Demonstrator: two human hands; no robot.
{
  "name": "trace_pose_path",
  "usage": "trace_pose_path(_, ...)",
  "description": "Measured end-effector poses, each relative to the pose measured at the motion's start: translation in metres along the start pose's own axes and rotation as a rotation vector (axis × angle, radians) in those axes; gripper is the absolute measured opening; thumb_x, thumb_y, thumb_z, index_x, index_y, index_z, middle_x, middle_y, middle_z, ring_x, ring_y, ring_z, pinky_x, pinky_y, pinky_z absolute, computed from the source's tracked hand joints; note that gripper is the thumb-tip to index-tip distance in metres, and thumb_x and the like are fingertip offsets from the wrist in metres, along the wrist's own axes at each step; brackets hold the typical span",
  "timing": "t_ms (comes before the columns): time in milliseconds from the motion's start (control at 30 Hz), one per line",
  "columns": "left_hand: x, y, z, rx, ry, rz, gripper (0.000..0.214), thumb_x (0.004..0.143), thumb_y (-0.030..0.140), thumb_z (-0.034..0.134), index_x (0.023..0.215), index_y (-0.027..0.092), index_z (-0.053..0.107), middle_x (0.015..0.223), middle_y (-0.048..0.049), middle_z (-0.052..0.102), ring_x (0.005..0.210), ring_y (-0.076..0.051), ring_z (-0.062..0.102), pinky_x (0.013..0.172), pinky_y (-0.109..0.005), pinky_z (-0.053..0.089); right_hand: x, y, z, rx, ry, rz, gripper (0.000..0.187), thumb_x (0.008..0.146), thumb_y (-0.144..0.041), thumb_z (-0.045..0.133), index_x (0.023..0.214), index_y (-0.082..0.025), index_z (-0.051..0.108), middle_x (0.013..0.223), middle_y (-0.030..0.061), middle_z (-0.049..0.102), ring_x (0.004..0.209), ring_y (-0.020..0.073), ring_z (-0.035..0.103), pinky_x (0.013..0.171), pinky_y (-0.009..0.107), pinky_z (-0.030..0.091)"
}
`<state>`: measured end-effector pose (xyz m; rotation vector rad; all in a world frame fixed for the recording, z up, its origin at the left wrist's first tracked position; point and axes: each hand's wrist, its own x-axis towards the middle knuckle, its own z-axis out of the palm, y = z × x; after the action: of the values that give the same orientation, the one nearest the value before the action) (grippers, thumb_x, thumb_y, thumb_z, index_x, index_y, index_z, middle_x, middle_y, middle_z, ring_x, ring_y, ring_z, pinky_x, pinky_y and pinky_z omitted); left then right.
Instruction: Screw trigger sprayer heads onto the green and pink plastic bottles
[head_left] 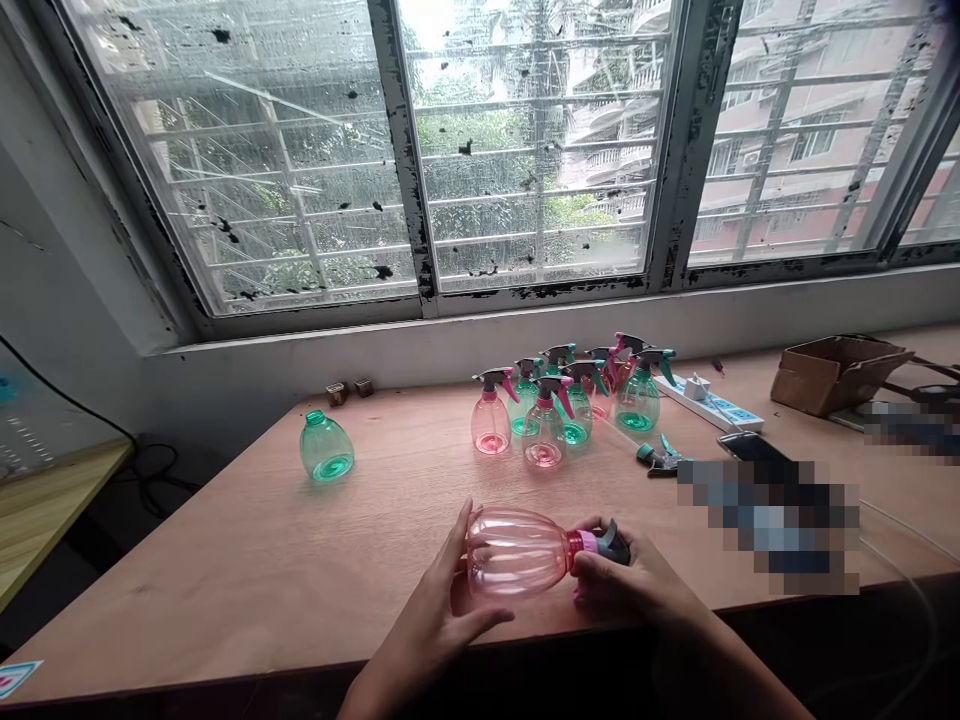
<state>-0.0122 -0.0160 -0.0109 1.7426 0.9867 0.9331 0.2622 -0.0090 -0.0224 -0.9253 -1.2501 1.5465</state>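
Our ribbed pink plastic spray bottle point(517, 552) lies on its side at six o'clock, close to the front edge of the desk point(225, 590). If its smooth body slips, it could roll off that edge. Our left hand point(439, 610) cups the body, its fingers point(486, 624) spread wide around the plastic. Our right hand point(637, 585) is at the neck, its fingers apparently curled around the dark sprayer head point(615, 545), though the view there is partly hidden.

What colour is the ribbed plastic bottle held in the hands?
The ribbed plastic bottle is translucent pink; it shows best in the head view.
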Motion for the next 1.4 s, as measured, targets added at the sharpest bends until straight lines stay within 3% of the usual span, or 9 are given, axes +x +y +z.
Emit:
trace_pose_path(67,0.000,-0.001,0.000,0.021,-0.007,0.014,0.102,0.082,0.021,0.075,0.156,0.042,0.008,0.163,-0.0087,0.026,0.131,-0.028,0.052,0.113,-0.045,0.038,0.000,0.000,0.000,-0.002,0.005,0.001,0.041,0.075,-0.043,0.083,0.097,-0.016,0.061,0.073,0.0002,0.070,0.065,0.0169,0.068,0.071,0.034,0.061)
trace_pose_path(233,-0.003,0.001,-0.001,0.058,-0.017,-0.090,0.121,0.072,0.016,0.082,0.157,0.031,-0.001,0.126,-0.0087,0.062,0.122,-0.028,0.058,0.112,-0.045,0.037,0.000,0.000,0.001,0.008,0.014,-0.007,0.041,0.075,-0.044,0.083,0.096,-0.016,0.061,0.073,0.0002,0.070,0.064,0.0172,0.068,0.068,0.033,0.061)
trace_pose_path(433,-0.003,0.007,-0.002,0.101,-0.017,-0.081,0.107,0.074,0.023,0.081,0.157,0.025,0.014,0.125,-0.0098,0.059,0.119,-0.028,0.057,0.111,-0.044,0.038,0.001,0.001,0.003,0.022,0.049,-0.005,0.044,0.070,-0.045,0.086,0.095,-0.017,0.062,0.071,-0.0002,0.070,0.062,0.0174,0.068,0.064,0.032,0.060)
trace_pose_path(600,0.000,0.004,-0.001,0.129,-0.010,0.009,0.105,0.080,0.019,0.076,0.157,0.035,0.006,0.135,-0.0087,0.054,0.120,-0.024,0.057,0.111,-0.043,0.037,0.002,0.003,0.002,0.035,0.056,0.006,0.045,0.070,-0.045,0.086,0.094,-0.017,0.061,0.072,0.0000,0.070,0.062,0.0177,0.068,0.066,0.035,0.061)
trace_pose_path(733,-0.002,0.003,-0.002,0.124,-0.040,-0.026,0.121,0.073,0.017,0.082,0.157,0.032,-0.003,0.119,-0.0057,0.062,0.115,-0.024,0.060,0.110,-0.042,0.038,0.002,0.004,0.002,0.029,0.048,-0.001,0.045,0.070,-0.046,0.086,0.095,-0.017,0.061,0.072,0.0001,0.069,0.062,0.0174,0.068,0.066,0.034,0.061)
trace_pose_path(867,-0.003,0.005,-0.003,0.097,-0.036,-0.065,0.111,0.077,0.022,0.079,0.158,0.027,0.004,0.125,-0.0094,0.061,0.121,-0.027,0.058,0.110,-0.043,0.039,0.002,0.003,0.002,0.029,0.056,0.002,0.046,0.069,-0.046,0.086,0.095,-0.017,0.061,0.073,0.0001,0.069,0.063,0.0173,0.067,0.066,0.033,0.061)
trace_pose_path(1133,-0.002,0.005,0.001,0.117,-0.008,0.019,0.107,0.080,0.018,0.077,0.156,0.041,0.005,0.161,-0.0094,0.030,0.126,-0.027,0.054,0.115,-0.046,0.035,0.002,0.002,0.003,0.021,0.072,-0.007,0.049,0.068,-0.051,0.085,0.095,-0.017,0.061,0.072,0.0006,0.068,0.062,0.0190,0.068,0.065,0.036,0.061)
trace_pose_path(1267,-0.004,0.006,0.000,0.093,-0.028,-0.034,0.119,0.074,0.019,0.082,0.157,0.035,-0.002,0.153,-0.0131,0.042,0.122,-0.028,0.058,0.111,-0.046,0.040,0.002,0.001,0.004,0.021,0.082,0.003,0.050,0.066,-0.052,0.086,0.093,-0.018,0.062,0.072,0.0005,0.068,0.062,0.0196,0.068,0.065,0.036,0.060)
trace_pose_path(1400,-0.004,0.009,0.000,0.127,-0.028,-0.071,0.112,0.079,0.023,0.078,0.158,0.027,-0.001,0.134,-0.0137,0.059,0.122,-0.029,0.059,0.111,-0.047,0.040,0.002,0.001,0.004,0.008,0.078,-0.001,0.051,0.065,-0.053,0.086,0.093,-0.017,0.062,0.073,0.0010,0.068,0.062,0.0197,0.068,0.065,0.037,0.060)
